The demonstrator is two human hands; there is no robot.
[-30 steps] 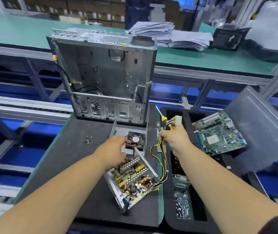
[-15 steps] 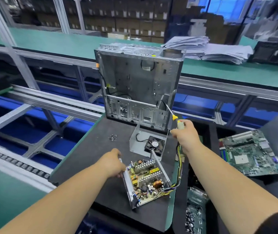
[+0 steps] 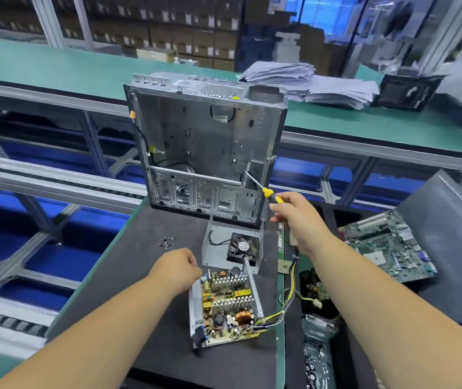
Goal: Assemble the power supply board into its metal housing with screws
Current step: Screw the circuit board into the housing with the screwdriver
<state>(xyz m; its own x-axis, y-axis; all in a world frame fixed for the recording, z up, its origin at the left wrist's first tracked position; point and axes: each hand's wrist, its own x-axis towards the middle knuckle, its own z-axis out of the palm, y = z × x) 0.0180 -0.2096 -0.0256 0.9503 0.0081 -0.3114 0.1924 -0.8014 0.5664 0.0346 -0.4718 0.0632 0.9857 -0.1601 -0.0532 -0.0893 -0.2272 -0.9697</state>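
The power supply board (image 3: 228, 303), with heat sinks, a copper coil and yellow wires, lies in its open metal tray on the dark mat. My left hand (image 3: 177, 269) holds the tray's top-left corner, fingers curled. Behind it stands the housing cover (image 3: 231, 242) with a black fan inside. My right hand (image 3: 294, 217) grips a yellow-handled screwdriver (image 3: 264, 190), shaft pointing up-left before the computer case. Several small screws (image 3: 167, 242) lie on the mat to the left.
An open computer case (image 3: 207, 147) stands upright at the mat's far edge. A motherboard (image 3: 389, 245) rests in a black foam tray at right, with bagged parts (image 3: 318, 357) below. Paper stacks (image 3: 308, 82) lie on the green bench behind. Conveyor rails run at left.
My right hand lifted the screwdriver higher and rightward, away from the wires. My left hand slid from the fan housing down to the board tray's corner. The camera view shifted left and upward.
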